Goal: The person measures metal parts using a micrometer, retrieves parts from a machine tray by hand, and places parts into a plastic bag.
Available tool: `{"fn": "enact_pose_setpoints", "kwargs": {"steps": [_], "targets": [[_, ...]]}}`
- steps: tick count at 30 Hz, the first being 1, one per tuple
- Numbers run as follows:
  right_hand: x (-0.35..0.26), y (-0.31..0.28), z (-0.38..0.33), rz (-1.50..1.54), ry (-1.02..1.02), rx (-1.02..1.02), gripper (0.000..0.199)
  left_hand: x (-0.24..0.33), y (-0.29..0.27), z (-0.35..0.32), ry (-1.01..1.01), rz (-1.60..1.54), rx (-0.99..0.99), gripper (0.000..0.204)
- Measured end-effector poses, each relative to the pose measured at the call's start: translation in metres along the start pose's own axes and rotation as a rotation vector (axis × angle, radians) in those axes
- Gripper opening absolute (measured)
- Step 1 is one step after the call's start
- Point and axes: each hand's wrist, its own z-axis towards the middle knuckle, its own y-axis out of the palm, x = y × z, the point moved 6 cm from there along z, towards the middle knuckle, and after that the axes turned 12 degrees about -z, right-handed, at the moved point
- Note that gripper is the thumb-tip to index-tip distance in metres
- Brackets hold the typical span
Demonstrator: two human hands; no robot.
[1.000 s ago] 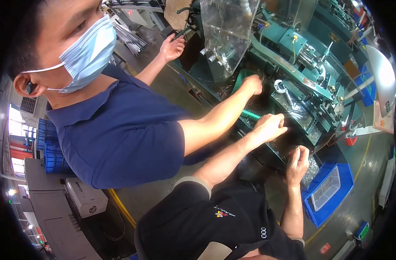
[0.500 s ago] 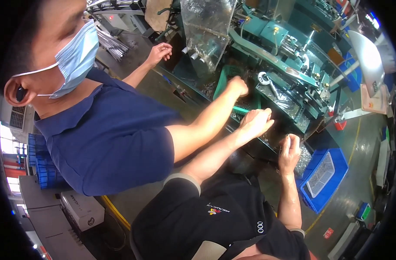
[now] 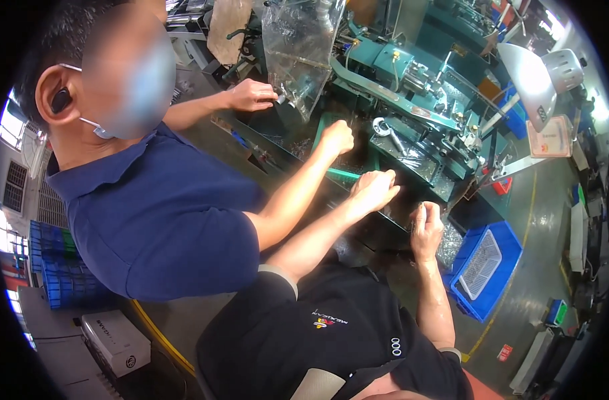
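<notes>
We see a grey workshop floor with yellow lines, blue crates and bright windows.

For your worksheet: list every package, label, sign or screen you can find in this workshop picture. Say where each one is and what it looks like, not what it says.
Clear plastic bag: hangs at top centre over the green machine, crinkled, see-through.
Card sign: upper right under the lamp, rectangular, pale with a red border.
Floor label: lower right, small, red.
White box: lower left, oblong, dark print on its side.
No screens in view.
</notes>
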Motion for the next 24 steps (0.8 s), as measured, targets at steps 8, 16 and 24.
{"fn": "enact_pose_setpoints", "kwargs": {"steps": [8, 16, 24], "targets": [[-0.0033, -0.0002, 0.0003, -0.008, 0.015, -0.010, 0.021, -0.0027, 0.0022, 0.0003, -0.004, -0.018, -0.016, 0.026], [-0.0033, -0.0006, 0.0012, -0.024, -0.028, 0.007, 0.015, -0.0001, 0.0018, -0.0008, 0.031, -0.037, 0.002, 0.026], [-0.0016, 0.0021, 0.0006, -0.029, 0.016, -0.033, 0.019, -0.0012, 0.0001, -0.0012, 0.039, -0.037, 0.001, 0.026]]}}
